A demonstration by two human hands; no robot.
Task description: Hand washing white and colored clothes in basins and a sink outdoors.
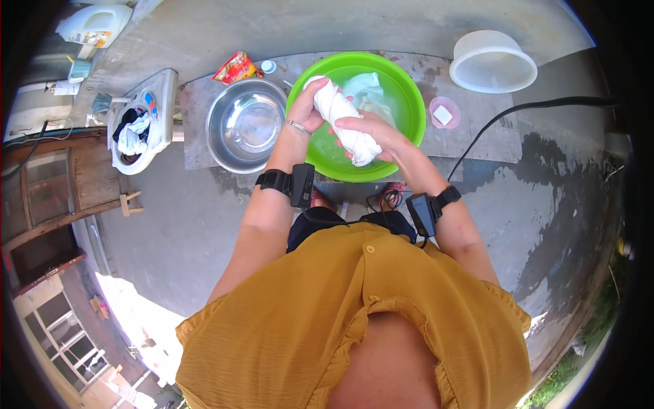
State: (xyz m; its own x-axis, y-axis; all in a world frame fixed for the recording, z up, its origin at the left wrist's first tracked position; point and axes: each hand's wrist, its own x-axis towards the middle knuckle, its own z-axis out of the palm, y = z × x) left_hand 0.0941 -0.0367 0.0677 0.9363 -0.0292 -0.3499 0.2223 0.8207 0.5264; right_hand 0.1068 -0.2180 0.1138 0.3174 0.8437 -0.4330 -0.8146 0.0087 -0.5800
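Note:
A twisted white cloth (341,118) is held over a bright green plastic basin (416,130). My left hand (308,106) grips its upper end, and my right hand (375,132) is wrapped around the lower part. Cloudy, sudsy water (327,153) fills the bottom of the basin. In that water, behind the twisted cloth, lies more pale wet fabric (365,87). Some of my fingers are hidden behind the roll.
Left of the basin stands a steel bowl (250,122), with a red packet (238,67) and a small bottle cap (268,66) behind. To the right are a pink dish (443,112) with white soap (442,115) and a white colander (493,64). A sink (164,97) holds clothes. A black cable (531,105) runs from the right.

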